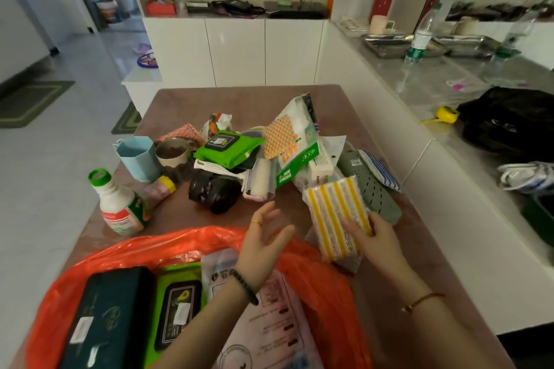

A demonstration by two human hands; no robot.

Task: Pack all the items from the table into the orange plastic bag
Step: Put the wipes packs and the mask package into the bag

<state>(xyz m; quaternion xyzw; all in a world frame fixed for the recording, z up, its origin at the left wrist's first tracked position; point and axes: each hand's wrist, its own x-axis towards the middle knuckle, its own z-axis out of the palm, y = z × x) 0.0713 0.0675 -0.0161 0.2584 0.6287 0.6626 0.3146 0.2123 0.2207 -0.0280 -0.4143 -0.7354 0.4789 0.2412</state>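
Holding a yellow-striped sponge pack in my right hand, fingers clamped on its lower end, just beside the orange plastic bag. My left hand hovers over the bag's rim, fingers apart, gripping nothing. Bag sits at the near edge of the bench; dark green box, green wipes pack, white pouch inside. Mid-bench pile: second wipes pack, black bag roll, white bottle.
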